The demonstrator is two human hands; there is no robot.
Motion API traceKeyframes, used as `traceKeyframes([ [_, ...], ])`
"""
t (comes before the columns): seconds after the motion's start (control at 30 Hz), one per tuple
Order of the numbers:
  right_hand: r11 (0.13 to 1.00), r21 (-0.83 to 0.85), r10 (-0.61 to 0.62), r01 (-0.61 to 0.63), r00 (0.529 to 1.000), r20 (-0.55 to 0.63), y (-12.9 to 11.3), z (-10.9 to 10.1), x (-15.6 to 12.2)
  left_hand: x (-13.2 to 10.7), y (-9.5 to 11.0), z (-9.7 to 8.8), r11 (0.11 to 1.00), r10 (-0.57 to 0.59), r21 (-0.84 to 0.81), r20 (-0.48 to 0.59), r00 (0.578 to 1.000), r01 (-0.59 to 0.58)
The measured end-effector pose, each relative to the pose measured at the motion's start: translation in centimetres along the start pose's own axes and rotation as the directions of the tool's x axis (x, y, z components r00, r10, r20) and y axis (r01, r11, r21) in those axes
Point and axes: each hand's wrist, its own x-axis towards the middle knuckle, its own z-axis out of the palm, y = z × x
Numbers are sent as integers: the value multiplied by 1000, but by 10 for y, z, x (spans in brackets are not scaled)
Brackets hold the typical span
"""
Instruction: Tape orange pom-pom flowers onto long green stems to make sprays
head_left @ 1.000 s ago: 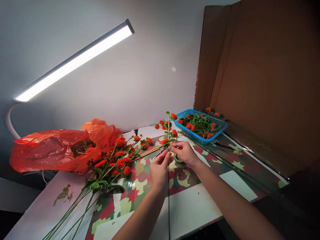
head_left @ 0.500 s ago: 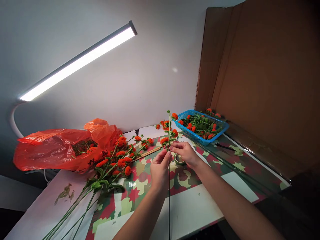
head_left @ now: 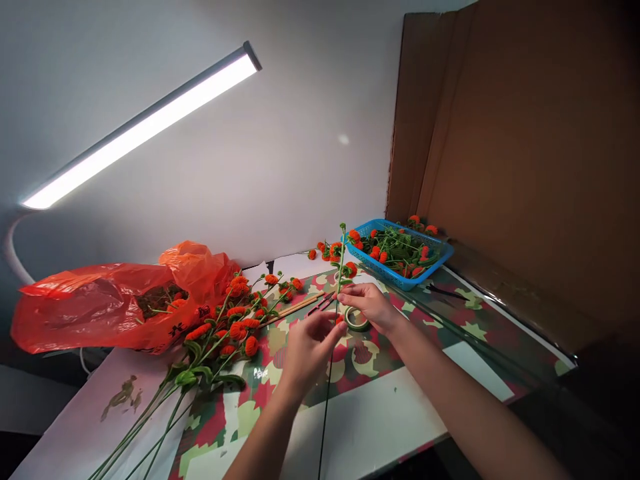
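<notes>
My right hand (head_left: 371, 308) is closed in a pinch on the green flower stem (head_left: 341, 267), which stands upright with a small green bud at its tip and a thin dark wire running down below. An orange flower (head_left: 351, 270) shows just right of this stem. Lower and to the left, my left hand (head_left: 313, 343) has its thumb and fingers together around a small orange flower (head_left: 340, 319), mostly hidden by the fingers. Just behind my hands lies a roll of green tape (head_left: 357, 320) on the table.
On the left, several long-stemmed orange flowers (head_left: 240, 327) lie beside a red plastic bag (head_left: 100, 300). A blue basket (head_left: 410, 283) of flowers and greenery stands at the back right. Wooden sticks (head_left: 295, 308) lie mid-table. A lit lamp (head_left: 145, 127) hangs above; cardboard (head_left: 510, 167) stands right.
My left hand has moved down and left, away from the stem, and the orange flower left of the stem is now at its fingers. My right hand keeps its pinch. The view has shifted slightly right.
</notes>
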Motion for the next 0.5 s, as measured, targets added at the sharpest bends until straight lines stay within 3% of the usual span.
traceKeyframes([
  [0.13, 998, 60, 3, -4, 1000, 5, 0, 2, 0, -11, 1, 17, 990, -55, -137, -93, 994, 42],
  [0.23, 981, 162, 104, -103, 995, 1, 2, 4, 0, -10, 0, 23, 933, -143, -345, -83, 986, 106],
  [0.33, 930, 299, 198, -211, 977, 72, 5, 5, -1, -9, -2, 26, 805, -233, -558, 13, 972, 200],
  [0.43, 896, 368, 182, -247, 963, 200, 5, 4, -2, -10, -3, 27, 656, -272, -679, 194, 943, 329],
  [0.5, 896, 367, 164, -249, 955, 248, 3, 3, -4, -11, -3, 28, 610, -264, -685, 299, 917, 399],
])
